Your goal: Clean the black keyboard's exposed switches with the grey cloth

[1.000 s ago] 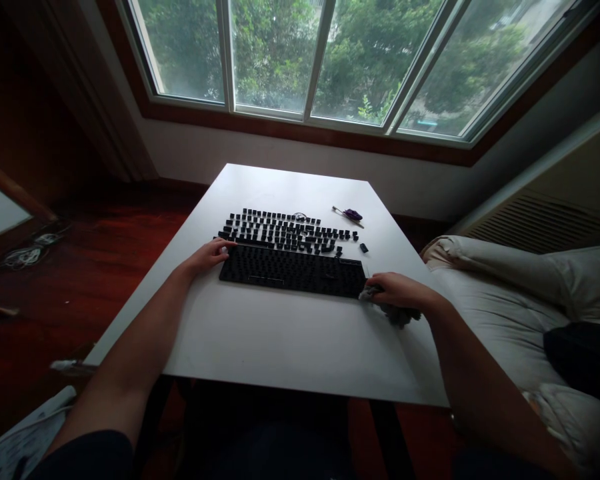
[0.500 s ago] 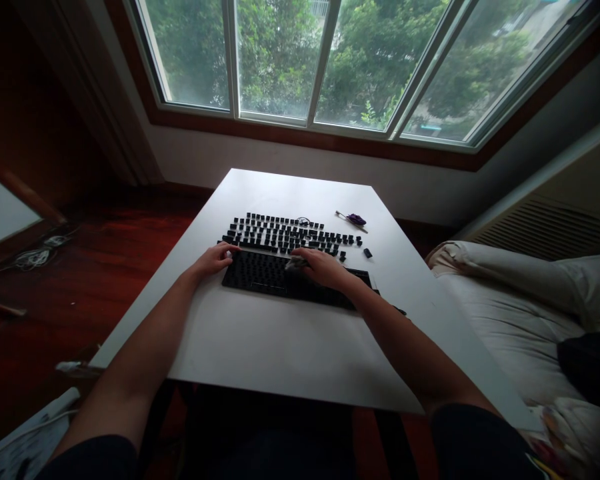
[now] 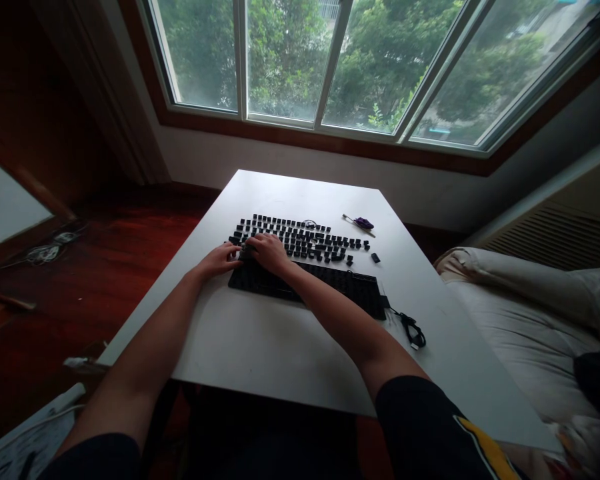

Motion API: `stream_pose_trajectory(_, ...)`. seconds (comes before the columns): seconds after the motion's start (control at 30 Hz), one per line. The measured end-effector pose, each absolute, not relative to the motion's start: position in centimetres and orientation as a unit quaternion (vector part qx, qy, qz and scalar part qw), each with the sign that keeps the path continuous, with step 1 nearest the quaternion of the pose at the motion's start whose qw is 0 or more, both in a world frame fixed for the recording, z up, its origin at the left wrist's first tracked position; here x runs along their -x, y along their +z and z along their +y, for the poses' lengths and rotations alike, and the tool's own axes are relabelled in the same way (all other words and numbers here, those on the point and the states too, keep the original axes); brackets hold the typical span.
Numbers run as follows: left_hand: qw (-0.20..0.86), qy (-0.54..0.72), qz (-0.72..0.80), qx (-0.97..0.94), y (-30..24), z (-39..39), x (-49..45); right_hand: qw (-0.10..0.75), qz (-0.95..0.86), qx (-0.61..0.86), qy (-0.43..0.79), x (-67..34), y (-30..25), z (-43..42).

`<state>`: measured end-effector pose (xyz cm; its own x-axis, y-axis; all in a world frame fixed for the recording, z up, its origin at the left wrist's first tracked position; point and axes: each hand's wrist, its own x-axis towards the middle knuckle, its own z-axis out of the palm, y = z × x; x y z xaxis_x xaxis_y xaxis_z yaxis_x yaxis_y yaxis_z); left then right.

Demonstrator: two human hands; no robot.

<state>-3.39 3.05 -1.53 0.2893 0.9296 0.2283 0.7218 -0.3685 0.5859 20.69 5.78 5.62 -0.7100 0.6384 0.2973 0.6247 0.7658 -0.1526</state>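
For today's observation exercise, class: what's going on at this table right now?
A person sits at a white table with a black keyboard stripped of its keycaps, which lie in rows just behind it. The left hand rests on the keyboard's left end. The right hand reaches across to that same end, pressing what seems to be a small cloth onto it. The cable trails off the right end, and a purple-handled tool lies beyond the keycaps.
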Motion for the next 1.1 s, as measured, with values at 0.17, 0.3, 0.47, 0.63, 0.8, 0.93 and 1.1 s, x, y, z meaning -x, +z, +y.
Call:
stream_pose_trajectory(0.17,0.198,0.277,0.525,-0.780,-1.6,3.1,3.6,0.123,-0.936,0.329,0.010,-20.6,5.2,5.6)
stream_pose_trajectory(0.3,0.203,0.278,0.525,-0.779,-1.3,2.9,3.5,0.089,-0.948,0.304,-0.010,-21.2,6.1,6.1)
stream_pose_trajectory(0.47,0.209,0.281,0.518,-0.781,-1.1,2.8,3.4,0.049,-0.956,0.286,-0.045,-20.5,7.7,6.6)
stream_pose_trajectory(0.63,0.194,0.274,0.516,-0.788,-1.0,2.8,3.4,0.061,-0.961,0.266,-0.052,-19.0,7.7,5.6)
stream_pose_trajectory(0.8,0.206,0.273,0.519,-0.783,-1.1,2.9,3.6,0.003,-0.957,0.286,-0.057,-19.0,8.7,5.6)
stream_pose_trajectory(0.93,0.210,0.271,0.521,-0.782,-1.1,2.9,3.7,-0.028,-0.956,0.288,-0.054,-18.5,9.3,5.8)
stream_pose_trajectory(1.1,0.192,0.266,0.506,-0.798,-0.9,2.7,3.8,0.033,-0.959,0.277,-0.053,-17.8,7.9,5.5)
